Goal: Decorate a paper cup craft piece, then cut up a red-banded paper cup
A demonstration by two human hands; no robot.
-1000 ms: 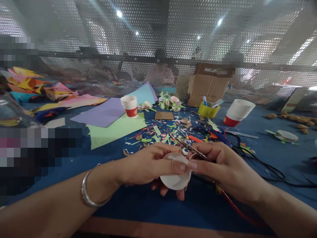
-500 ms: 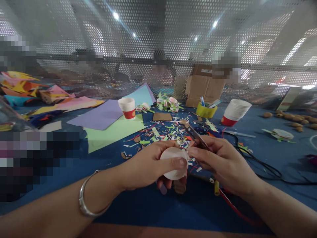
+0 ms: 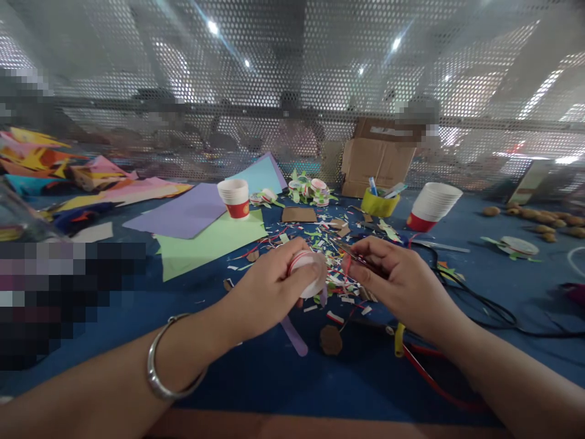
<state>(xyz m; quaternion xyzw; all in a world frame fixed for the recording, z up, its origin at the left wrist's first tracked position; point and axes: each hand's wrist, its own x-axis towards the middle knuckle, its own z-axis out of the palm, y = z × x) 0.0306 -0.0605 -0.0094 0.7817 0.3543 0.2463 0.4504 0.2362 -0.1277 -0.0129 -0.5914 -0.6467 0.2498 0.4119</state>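
Observation:
My left hand [image 3: 278,277] is closed round a small white paper disc-shaped piece [image 3: 307,275] with a red line along its rim. Beside it, my right hand [image 3: 384,265] grips a slim dark tool [image 3: 361,258], its tip pointing up and left; a small red scrap shows at the fingertips. A purple paper strip [image 3: 294,336] lies below my left hand. Near it on the blue table is a round brown cardboard piece [image 3: 331,340]. Cut paper scraps [image 3: 320,241] are scattered behind both hands.
Stacked paper cups [image 3: 235,198] stand on green paper [image 3: 205,244] at left, more cups [image 3: 432,207] at right. Behind are a yellow holder [image 3: 380,203], a cardboard box [image 3: 379,161] and paper turtles [image 3: 311,190]. Black cable [image 3: 484,299] and red-handled scissors [image 3: 439,378] lie right.
My left hand has moved up and left with the white piece, away from my right hand. The tool has tilted lower. The purple strip and brown piece show more fully.

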